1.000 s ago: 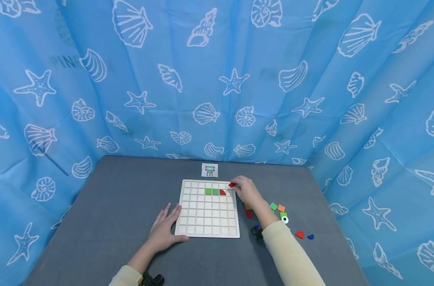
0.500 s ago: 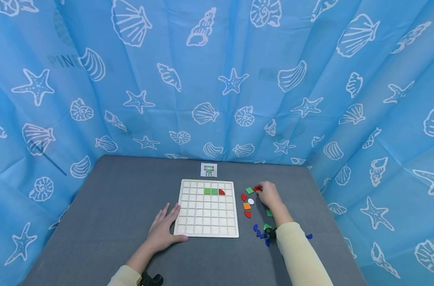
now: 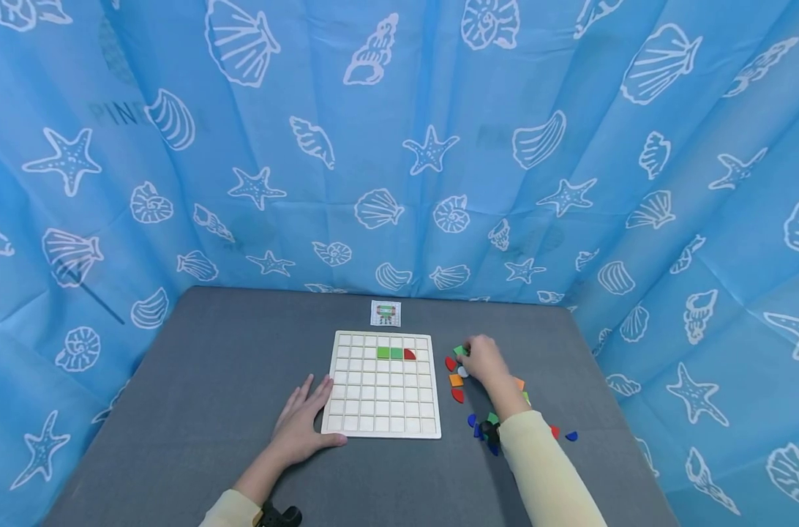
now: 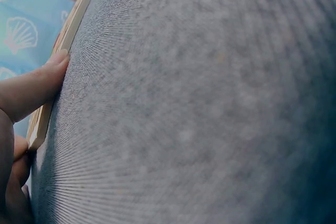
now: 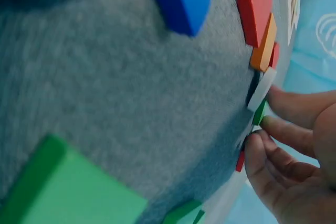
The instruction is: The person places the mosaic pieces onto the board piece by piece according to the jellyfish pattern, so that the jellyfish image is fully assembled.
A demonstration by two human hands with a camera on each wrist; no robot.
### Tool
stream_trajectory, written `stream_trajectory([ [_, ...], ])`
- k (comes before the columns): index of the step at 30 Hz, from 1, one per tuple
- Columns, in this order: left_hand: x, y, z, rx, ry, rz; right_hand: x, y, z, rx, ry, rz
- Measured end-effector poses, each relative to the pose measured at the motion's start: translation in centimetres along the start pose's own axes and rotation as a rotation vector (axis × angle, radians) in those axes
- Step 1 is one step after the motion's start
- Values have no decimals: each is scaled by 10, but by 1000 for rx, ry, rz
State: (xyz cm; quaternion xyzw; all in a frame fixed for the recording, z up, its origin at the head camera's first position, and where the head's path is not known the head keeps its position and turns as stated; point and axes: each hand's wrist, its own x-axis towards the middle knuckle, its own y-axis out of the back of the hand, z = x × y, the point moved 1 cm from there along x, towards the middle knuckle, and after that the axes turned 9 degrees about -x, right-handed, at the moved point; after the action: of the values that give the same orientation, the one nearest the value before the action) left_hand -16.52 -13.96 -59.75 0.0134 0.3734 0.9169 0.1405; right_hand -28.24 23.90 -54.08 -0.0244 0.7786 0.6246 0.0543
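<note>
A pale wooden grid board (image 3: 381,395) lies on the grey table. In it sit two green square tiles (image 3: 389,353) and a red quarter-circle tile (image 3: 409,354), side by side in one row. My left hand (image 3: 301,424) rests at the board's lower left corner, thumb along the near edge and fingers spread on the left side; the thumb (image 4: 39,85) touches the edge in the left wrist view. To the right of the board, my right hand (image 3: 486,359) pinches a loose green square tile (image 5: 260,113) between thumb and index finger. A white disc (image 5: 261,90) lies right by the thumb.
Between board and right arm lie red quarter-circles (image 3: 457,395), an orange square (image 3: 456,380) and several blue pieces (image 3: 472,420). More pieces, among them a blue one (image 3: 571,436), lie beyond the forearm. A printed pattern card (image 3: 385,313) lies behind the board. A blue shell-patterned curtain (image 3: 399,183) surrounds the table.
My right hand has moved from the board's upper right corner to the loose pieces, set down a red piece there, and shifted left to the green square tile. My left hand stays put.
</note>
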Motion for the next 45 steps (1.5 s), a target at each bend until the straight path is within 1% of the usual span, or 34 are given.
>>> stream_trajectory([
  [3, -1, 1, 0, 0, 1, -1, 1, -1, -3, 12, -21, -12],
  [7, -1, 1, 0, 6, 0, 2, 3, -2, -7, 31, -32, -5],
  [13, 0, 1, -1, 11, -8, 4, 5, -1, -13, 17, -12, -18],
  [16, -1, 0, -1, 0, -14, 8, 2, 1, -19, -5, 33, 6],
  [21, -1, -1, -1, -2, -13, 20, -4, 6, -34, -32, 143, 58],
  [25, 0, 0, 0, -1, -12, 23, -9, 7, -48, -13, 213, 83],
  [32, 0, 0, 0, -5, -4, 19, -14, 6, -69, 40, 283, 110],
  [38, 1, 1, -1, 0, -4, 17, -17, 4, -89, 80, 361, 98],
  [41, 2, 0, -2, 4, -6, 17, -16, 2, -99, 67, 405, 81],
  [45, 1, -2, -3, 4, -12, 31, -11, -3, -110, 57, 484, 79],
])
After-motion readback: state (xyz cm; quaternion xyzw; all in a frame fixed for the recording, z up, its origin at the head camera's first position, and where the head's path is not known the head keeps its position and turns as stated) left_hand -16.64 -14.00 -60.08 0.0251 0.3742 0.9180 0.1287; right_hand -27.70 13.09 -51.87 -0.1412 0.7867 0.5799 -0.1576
